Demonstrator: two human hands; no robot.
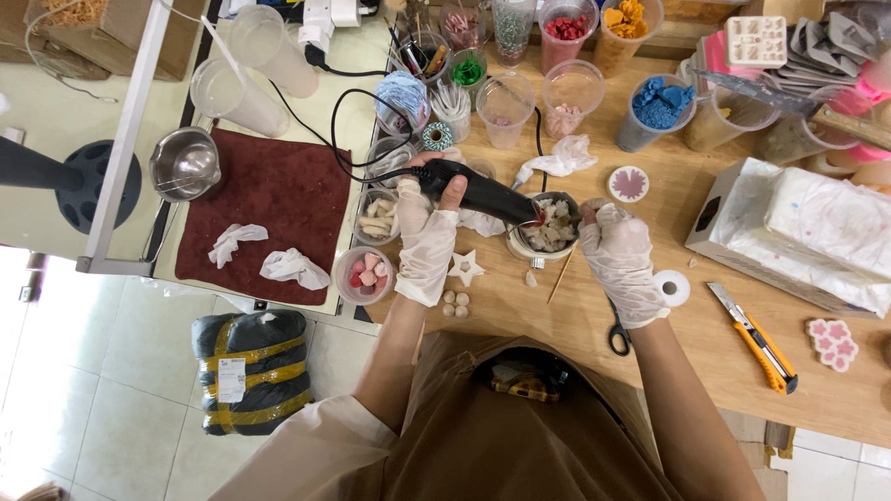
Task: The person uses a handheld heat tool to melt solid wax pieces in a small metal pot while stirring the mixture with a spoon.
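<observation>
From the head camera, the gloved left hand point(429, 243) was wrapped around a black corded heat tool point(483, 192), its red-tipped nozzle pointing down into a small round metal cup of pale wax chunks point(549, 227). That cup sat near the middle of the wooden table point(705, 353), on a white base. The gloved right hand point(620, 260) was curled against the cup's right rim, steadying it. A white star-shaped wax piece point(466, 269) lay just left of the cup. Black scissors point(619, 334) lay nearer, and a yellow utility knife point(756, 339) lay well to the right.
</observation>
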